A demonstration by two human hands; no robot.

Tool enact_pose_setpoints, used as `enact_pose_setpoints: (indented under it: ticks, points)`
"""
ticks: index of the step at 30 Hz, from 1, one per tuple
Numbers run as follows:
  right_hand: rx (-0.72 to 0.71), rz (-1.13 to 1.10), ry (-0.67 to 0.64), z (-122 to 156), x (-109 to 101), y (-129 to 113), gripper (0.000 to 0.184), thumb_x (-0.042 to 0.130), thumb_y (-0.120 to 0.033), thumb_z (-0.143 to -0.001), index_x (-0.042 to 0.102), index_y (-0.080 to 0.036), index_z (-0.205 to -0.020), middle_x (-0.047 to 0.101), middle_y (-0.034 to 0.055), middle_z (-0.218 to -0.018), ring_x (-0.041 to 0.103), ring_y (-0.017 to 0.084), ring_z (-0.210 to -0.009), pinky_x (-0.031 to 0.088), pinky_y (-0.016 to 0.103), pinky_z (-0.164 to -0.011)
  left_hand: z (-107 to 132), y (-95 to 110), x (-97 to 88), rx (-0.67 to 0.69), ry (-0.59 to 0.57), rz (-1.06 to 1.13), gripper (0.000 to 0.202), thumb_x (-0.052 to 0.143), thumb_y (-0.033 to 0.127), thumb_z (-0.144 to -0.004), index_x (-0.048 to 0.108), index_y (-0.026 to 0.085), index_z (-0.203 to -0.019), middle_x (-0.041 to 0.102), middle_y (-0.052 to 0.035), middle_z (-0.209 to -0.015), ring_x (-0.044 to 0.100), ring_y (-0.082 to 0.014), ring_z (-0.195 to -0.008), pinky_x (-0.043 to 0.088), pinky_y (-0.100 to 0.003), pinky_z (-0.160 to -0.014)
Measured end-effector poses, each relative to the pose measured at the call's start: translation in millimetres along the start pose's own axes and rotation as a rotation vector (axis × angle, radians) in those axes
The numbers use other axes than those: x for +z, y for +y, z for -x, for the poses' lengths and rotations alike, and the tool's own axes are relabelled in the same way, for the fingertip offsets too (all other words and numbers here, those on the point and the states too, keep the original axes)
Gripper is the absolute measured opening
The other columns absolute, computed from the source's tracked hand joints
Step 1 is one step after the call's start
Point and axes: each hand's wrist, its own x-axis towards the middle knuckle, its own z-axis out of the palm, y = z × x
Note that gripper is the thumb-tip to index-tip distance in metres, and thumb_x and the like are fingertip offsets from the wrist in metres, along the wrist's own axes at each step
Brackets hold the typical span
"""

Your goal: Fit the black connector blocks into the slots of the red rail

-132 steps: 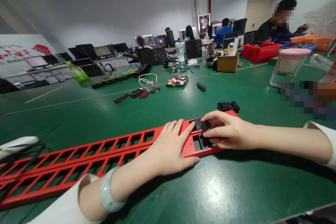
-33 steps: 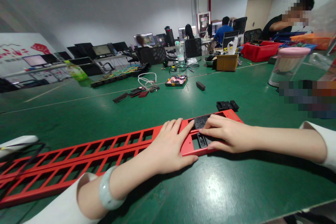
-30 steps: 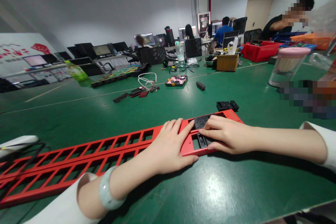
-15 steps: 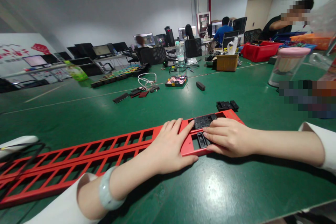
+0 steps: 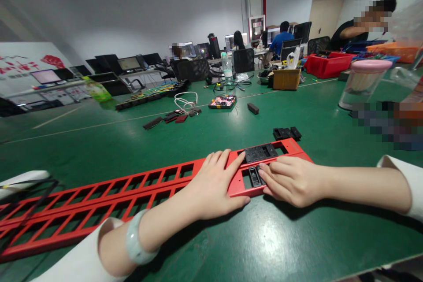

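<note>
Frame [image 5: 236, 183] under spread L hand [image 5: 214, 190]; R hand [image 5: 294, 180] bunched, pinch unclear, prob. aligning blks [image 5: 254, 177] in frame; next needs light push.

The right hand [image 5: 295, 180] has shifted nearer, uncovering far-row black blocks [image 5: 260, 153].

Left hand [image 5: 216, 189] covers mid-section of red slotted frame [image 5: 198, 168]; frame's left end cropped at view edge. Right hand [image 5: 294, 180] hides part of near-row black plastic modules [image 5: 254, 177], count unclear; can't tell if fingers grip one. White object [image 5: 23, 181] cropped at left, type unclear. Pile at right [image 5: 386, 124] pixelated. Far monitor [image 5: 45, 76] too small to read.
</note>
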Motion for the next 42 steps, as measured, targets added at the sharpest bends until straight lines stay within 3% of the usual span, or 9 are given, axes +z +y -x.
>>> enact_pose_setpoints:
  ticks: [5, 11, 23, 30, 35, 38, 42]
  points:
    - [-0.071, 0.073, -0.066, -4.9, -6.4, -3.2, 0.027, 0.047, -0.019, -0.084, 0.06, 0.004, -0.089, 0.066, 0.0205, -0.078, 0.06, 0.02, -0.065, 0.047, 0.033, -0.054, 0.6, 0.2, -0.4, -0.006, -0.017, -0.01, 0.091, 0.051, 0.063, -0.069, 0.017, 0.019, -0.14, 0.026, -0.0217, -0.139, 0.026, -0.0385, -0.126, 0.021, -0.053, -0.101]
    - [-0.016, 0.045, -0.117, -4.2, -5.6, -7.3, 0.028, 0.044, -0.017, -0.084, 0.06, 0.004, -0.093, 0.066, 0.0188, -0.079, 0.06, 0.021, -0.07, 0.048, 0.035, -0.058, 0.1, 0.0, -1.2, -0.007, -0.027, -0.004, 0.09, 0.051, 0.062, -0.069, 0.016, 0.019, -0.14, 0.025, -0.0211, -0.14, 0.024, -0.0379, -0.127, 0.02, -0.053, -0.101]
    - [0.044, -0.075, -0.054, -0.4, -0.8, -2.3, 0.024, 0.046, -0.016, -0.082, 0.06, -0.001, -0.094, 0.066, 0.016, -0.076, 0.058, 0.019, -0.065, 0.048, 0.032, -0.058, -0.9, 1.3, -3.0, -0.017, -0.035, -0.01, 0.09, 0.05, 0.063, -0.069, 0.017, 0.019, -0.14, 0.026, -0.0215, -0.139, 0.025, -0.0382, -0.127, 0.021, -0.053, -0.101]
    - [0.294, -0.324, -0.086, -1.3, -3.4, 3.2, 0.021, 0.044, -0.014, -0.082, 0.06, -0.008, -0.093, 0.065, 0.0116, -0.077, 0.056, 0.017, -0.064, 0.047, 0.031, -0.06, 0.4, -0.2, -0.3, -0.01, -0.021, -0.008, 0.09, 0.051, 0.064, -0.069, 0.015, 0.021, -0.14, 0.025, -0.0207, -0.14, 0.025, -0.0382, -0.127, 0.021, -0.053, -0.101]
    - [0.488, -0.505, -0.112, -2.1, -3.3, 13.0, 0.023, 0.045, -0.013, -0.082, 0.059, -0.012, -0.1, 0.064, 0.01, -0.09, 0.057, 0.016, -0.079, 0.047, 0.029, -0.073, 1.2, -0.5, -0.4, -0.011, -0.026, -0.005, 0.091, 0.05, 0.064, -0.07, 0.014, 0.02, -0.141, 0.025, -0.0219, -0.14, 0.025, -0.0387, -0.127, 0.021, -0.053, -0.101]
    - [0.551, -0.483, -0.112, 1.0, 0.6, 31.1, 0.024, 0.045, -0.015, -0.082, 0.06, -0.013, -0.101, 0.064, 0.01, -0.092, 0.056, 0.017, -0.083, 0.047, 0.03, -0.074, 1.0, 0.0, -1.8, -0.021, -0.031, -0.003, 0.09, 0.049, 0.064, -0.07, 0.014, 0.021, -0.141, 0.025, -0.0206, -0.14, 0.025, -0.0386, -0.127, 0.021, -0.053, -0.101]
    - [0.623, -0.328, -0.205, 12.6, 7.8, 68.7, 0.026, 0.051, -0.019, -0.079, 0.062, -0.014, -0.102, 0.063, 0.0122, -0.098, 0.053, 0.022, -0.092, 0.045, 0.037, -0.08, 0.7, 0.7, -3.6, -0.023, -0.036, 0.003, 0.088, 0.05, 0.063, -0.07, 0.014, 0.023, -0.14, 0.025, -0.0172, -0.141, 0.024, -0.0368, -0.128, 0.021, -0.052, -0.101]
